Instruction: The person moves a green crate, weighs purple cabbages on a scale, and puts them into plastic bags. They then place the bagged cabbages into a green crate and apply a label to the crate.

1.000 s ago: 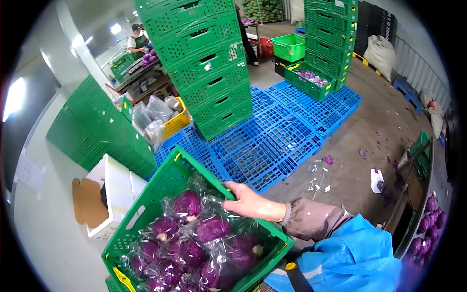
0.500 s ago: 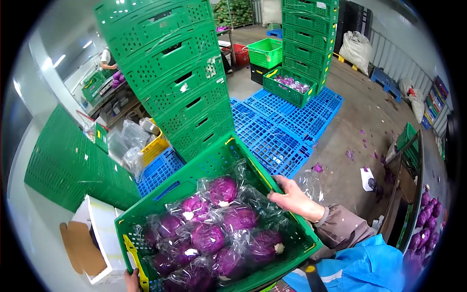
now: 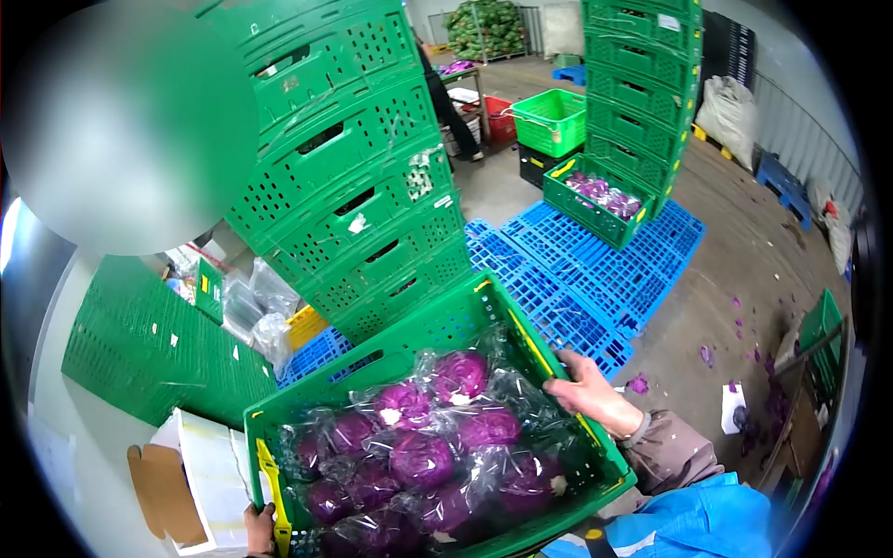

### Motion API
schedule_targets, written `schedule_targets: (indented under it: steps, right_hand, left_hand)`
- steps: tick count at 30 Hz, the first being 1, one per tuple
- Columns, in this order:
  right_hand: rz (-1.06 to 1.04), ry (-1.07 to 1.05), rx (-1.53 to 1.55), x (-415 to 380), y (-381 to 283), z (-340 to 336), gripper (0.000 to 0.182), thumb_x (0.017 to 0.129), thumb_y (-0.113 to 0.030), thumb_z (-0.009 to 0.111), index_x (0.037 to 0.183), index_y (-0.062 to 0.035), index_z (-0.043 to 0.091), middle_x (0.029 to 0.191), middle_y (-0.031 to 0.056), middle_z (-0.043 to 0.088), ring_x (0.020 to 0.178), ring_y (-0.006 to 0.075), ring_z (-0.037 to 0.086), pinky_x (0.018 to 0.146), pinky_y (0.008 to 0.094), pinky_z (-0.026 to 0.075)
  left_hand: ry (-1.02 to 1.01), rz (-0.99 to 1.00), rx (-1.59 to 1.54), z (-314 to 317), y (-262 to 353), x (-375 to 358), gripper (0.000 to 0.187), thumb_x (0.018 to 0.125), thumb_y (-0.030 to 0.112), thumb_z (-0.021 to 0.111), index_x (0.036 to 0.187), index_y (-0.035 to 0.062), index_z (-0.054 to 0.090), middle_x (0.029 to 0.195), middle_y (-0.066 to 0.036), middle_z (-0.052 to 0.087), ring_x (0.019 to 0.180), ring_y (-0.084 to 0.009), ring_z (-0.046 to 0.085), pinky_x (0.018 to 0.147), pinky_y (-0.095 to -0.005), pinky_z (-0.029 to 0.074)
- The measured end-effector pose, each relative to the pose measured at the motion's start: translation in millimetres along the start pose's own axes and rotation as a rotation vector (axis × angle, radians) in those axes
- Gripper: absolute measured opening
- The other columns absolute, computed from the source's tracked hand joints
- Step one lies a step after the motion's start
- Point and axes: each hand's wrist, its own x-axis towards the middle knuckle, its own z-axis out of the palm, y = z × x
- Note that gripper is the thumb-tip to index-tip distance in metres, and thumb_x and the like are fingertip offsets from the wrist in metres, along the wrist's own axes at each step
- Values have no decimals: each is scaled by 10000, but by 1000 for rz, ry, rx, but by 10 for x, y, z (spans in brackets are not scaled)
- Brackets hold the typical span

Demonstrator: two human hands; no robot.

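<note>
Tall stack [image 3: 372, 153] of green crates, rigid plastic with slotted and perforated walls: its base, clear of the held crate [image 3: 428, 339] 1.0 s ago, is now partly covered by it. Blue pallets [image 3: 558, 237], open plastic lattice, extend to the right of the stack. Held crate: in front of the stack, rectangular, green plastic, open top upward; long axis now lies more crosswise than before, rising from lower left towards the stack's right side. White box [image 3: 219, 484] with brown cardboard flap: left of the stack and nearer. Purple cabbages [image 3: 423, 458]: round, in crinkled, glossy clear film, heaped inside the held crate. Right hand [image 3: 595, 395]: grip closed over the right-end rim. Left hand [image 3: 260, 530], out of view 1.0 s ago: grip around the left end, beside a yellow clip [image 3: 270, 479]; partly cut off.
</note>
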Motion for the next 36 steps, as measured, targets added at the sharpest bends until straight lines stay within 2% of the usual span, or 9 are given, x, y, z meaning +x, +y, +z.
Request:
schedule_targets:
  steps: [6,11,14,19,27,29,31,34,36]
  right_hand:
    - [146,-3,-98,712,140,-259,462,733,-154,588,1119,56,445,619,-7,471,468,57,418,407,221,331]
    - [276,36,-194,1417,591,-376,451,727,-137,593,1110,46,441,640,15,486,474,78,441,417,230,349]
    - [365,125,-203,1834,1117,-422,411,712,-86,592,1075,36,442,627,28,479,476,98,457,411,241,365]
    - [419,211,-266,2703,2294,-577,361,708,-33,551,1041,43,432,663,54,490,497,125,463,434,278,389]
    - [408,222,-551,4453,3625,-739,291,706,-59,554,967,69,532,704,91,552,628,159,516,536,301,403]
    - [352,222,-591,4800,3774,-696,271,709,-79,558,938,67,549,719,101,556,634,155,516,544,305,405]
    - [396,198,-623,5049,3667,-533,290,704,-88,563,943,75,541,718,103,552,629,156,515,552,307,405]
    - [322,184,-571,5336,3896,-518,286,704,-129,574,890,87,552,689,95,547,597,161,506,538,305,399]
    - [365,182,-651,5544,4201,-702,309,700,-167,576,891,76,555,728,105,559,637,168,516,561,305,399]
  left_hand:
    - [-41,-116,-9,738,441,355,256,714,158,614,838,-63,582,662,-111,576,581,-187,532,525,-324,419]
    - [-286,-233,39,1579,473,1141,328,714,214,619,858,-78,578,688,-150,579,607,-224,546,560,-349,425]
    - [-365,-201,160,2190,444,1603,367,725,223,630,935,-71,561,763,-154,588,657,-249,549,584,-355,428]
    - [-444,-376,-104,3214,564,2106,354,743,174,602,1013,-34,506,810,-118,551,721,-211,517,646,-337,425]
    - [-526,-463,-379,4614,-245,2882,305,787,156,532,1024,-35,504,796,-107,542,724,-219,527,669,-310,427]
    - [-587,-62,-158,4878,-763,3064,290,814,156,498,1027,-39,518,838,-114,541,782,-215,527,700,-300,424]
    - [-637,-463,-385,4990,-435,3133,283,827,184,509,1005,-33,549,914,-120,529,844,-191,511,723,-294,415]
    - [-587,-517,-426,5283,-787,3180,309,819,208,526,1025,-22,529,873,-98,531,807,-182,514,705,-288,412]
    - [-582,-332,-468,5246,-597,3030,325,806,177,516,1086,13,508,967,-106,509,857,-214,487,791,-299,381]
